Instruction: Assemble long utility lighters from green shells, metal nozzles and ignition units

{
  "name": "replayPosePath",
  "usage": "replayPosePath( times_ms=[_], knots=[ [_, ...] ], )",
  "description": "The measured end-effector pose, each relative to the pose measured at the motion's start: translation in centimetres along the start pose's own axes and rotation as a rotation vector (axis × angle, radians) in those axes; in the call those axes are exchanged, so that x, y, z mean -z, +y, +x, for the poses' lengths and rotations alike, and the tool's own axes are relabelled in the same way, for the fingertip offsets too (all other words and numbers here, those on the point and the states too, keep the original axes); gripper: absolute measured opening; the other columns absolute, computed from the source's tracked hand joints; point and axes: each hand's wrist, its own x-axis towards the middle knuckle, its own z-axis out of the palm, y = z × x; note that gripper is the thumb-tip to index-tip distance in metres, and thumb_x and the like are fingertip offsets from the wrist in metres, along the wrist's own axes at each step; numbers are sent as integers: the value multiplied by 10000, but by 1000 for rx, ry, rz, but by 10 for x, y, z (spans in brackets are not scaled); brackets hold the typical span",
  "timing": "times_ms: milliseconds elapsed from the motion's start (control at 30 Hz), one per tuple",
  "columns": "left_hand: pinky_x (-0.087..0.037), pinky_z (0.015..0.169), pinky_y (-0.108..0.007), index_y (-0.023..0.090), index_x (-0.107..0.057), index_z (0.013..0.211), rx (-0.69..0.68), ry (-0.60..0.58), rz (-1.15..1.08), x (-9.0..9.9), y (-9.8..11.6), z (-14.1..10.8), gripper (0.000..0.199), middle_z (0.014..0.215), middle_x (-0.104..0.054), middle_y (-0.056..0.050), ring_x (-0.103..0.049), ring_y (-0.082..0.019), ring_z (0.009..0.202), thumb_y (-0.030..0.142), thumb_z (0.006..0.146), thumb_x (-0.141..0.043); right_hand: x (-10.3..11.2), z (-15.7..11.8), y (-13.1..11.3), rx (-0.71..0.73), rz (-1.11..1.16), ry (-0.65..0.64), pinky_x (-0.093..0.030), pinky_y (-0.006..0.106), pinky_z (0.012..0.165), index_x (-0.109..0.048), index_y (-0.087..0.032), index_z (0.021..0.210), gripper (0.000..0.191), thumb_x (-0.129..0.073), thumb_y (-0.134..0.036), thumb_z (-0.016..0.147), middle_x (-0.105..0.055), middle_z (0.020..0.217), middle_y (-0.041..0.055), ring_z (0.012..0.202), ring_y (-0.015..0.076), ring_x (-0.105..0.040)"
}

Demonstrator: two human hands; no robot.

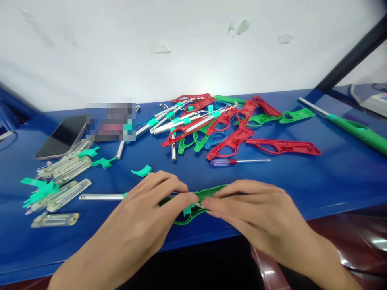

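Note:
Near the front edge of the blue table, both hands work on a green lighter housing half (213,190). My left hand (145,213) is closed, thumb and fingers pinching its middle, beside a teal trigger (188,210). A silver metal tube (101,197) sticks out leftward from beneath that hand. My right hand (256,209) is closed on the housing's right end, its fingertips close to the left thumb. The fingers hide most of the housing's inside. A loose teal trigger (142,171) lies just beyond my left hand.
Clear fuel tanks (62,219) and teal triggers (42,189) lie left, near a dark phone (62,137). Metal tubes (172,121) and red housing halves (231,143) are piled behind. A screwdriver (238,161) lies before them; a green lighter (356,131) lies right.

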Motion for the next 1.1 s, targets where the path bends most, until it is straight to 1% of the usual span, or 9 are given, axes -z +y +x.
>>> replayPosePath(
  times_ms=[133, 300, 467, 567, 633, 700, 800, 900, 1100],
  knots=[
    [-399, 998, -302, 205, -584, 1274, 2, -20, -26, 2, -2, -1, 465, 1175, -611, -28, -506, -168, 1117, -113, 957, -460, 1, 0, 0, 4, 2, -2, -634, 269, 908, -754, -262, 1230, 296, -613, -92, 1033, -850, 1106, -38, 988, 152, -787],
    [-383, 1051, -310, 182, -602, 1273, -16, 24, 9, 1, -2, -1, 461, 1253, -590, -55, -487, -174, 1207, -119, 961, -444, 1, 0, 0, 15, 12, -19, -599, 259, 919, -740, -238, 1239, 286, -622, -79, 1032, -840, 1148, -49, 1010, 138, -775],
    [-406, 1044, -290, 184, -626, 1230, -27, 35, 37, 5, 1, 2, 358, 1179, -617, -36, -520, -153, 1142, -50, 1006, -475, -1, 0, -1, 10, -16, 1, -580, 249, 909, -746, -233, 1199, 227, -641, -112, 1038, -842, 1114, -59, 964, 126, -771],
    [-396, 1053, -249, 205, -611, 1293, 16, 51, 81, 11, 2, -2, 327, 1194, -630, -19, -535, -126, 1162, 22, 1044, -503, -2, 2, -4, -14, -18, 17, -566, 238, 909, -751, -227, 1168, 153, -674, -185, 1043, -844, 1092, -67, 929, 113, -766],
    [-389, 1068, -233, 222, -601, 1330, 55, 70, 110, 15, 1, -8, 312, 1234, -624, -14, -543, -114, 1183, 84, 1066, -508, -1, 4, -8, -51, -2, 8, -559, 237, 898, -738, -237, 1189, 151, -686, -235, 1047, -839, 1084, -73, 927, 106, -759],
    [-382, 1097, -231, 239, -608, 1329, 93, 91, 123, 17, 0, -15, 300, 1279, -607, -14, -547, -111, 1209, 121, 1071, -509, 0, 7, -11, -89, -14, -16, -559, 260, 863, -718, -263, 1226, 173, -670, -280, 1060, -827, 1090, -76, 917, 112, -749],
    [-373, 1125, -221, 254, -617, 1329, 152, 122, 127, 15, -3, -23, 286, 1320, -586, -9, -550, -106, 1228, 164, 1070, -534, 1, 12, -15, -105, -131, -99, -551, 322, 789, -704, -311, 1253, 195, -620, -358, 1084, -805, 1085, -69, 893, 149, -738],
    [-378, 1113, -189, 257, -611, 1351, 185, 142, 118, 9, -5, -27, 301, 1321, -582, 0, -552, -88, 1213, 174, 1070, -547, 1, 19, -15, -89, -210, -186, -538, 343, 782, -715, -334, 1203, 174, -580, -367, 1098, -783, 1081, -65, 914, 170, -732],
    [-424, 1084, -265, 257, -609, 1337, 211, 124, 64, 1, -8, -32, 290, 1275, -609, -6, -558, -122, 1183, 164, 1069, -549, 1, 28, -9, -154, -103, -260, -503, 301, 850, -717, -367, 1130, 153, -566, -380, 1108, -769, 1100, -101, 946, 132, -716]
  ],
)
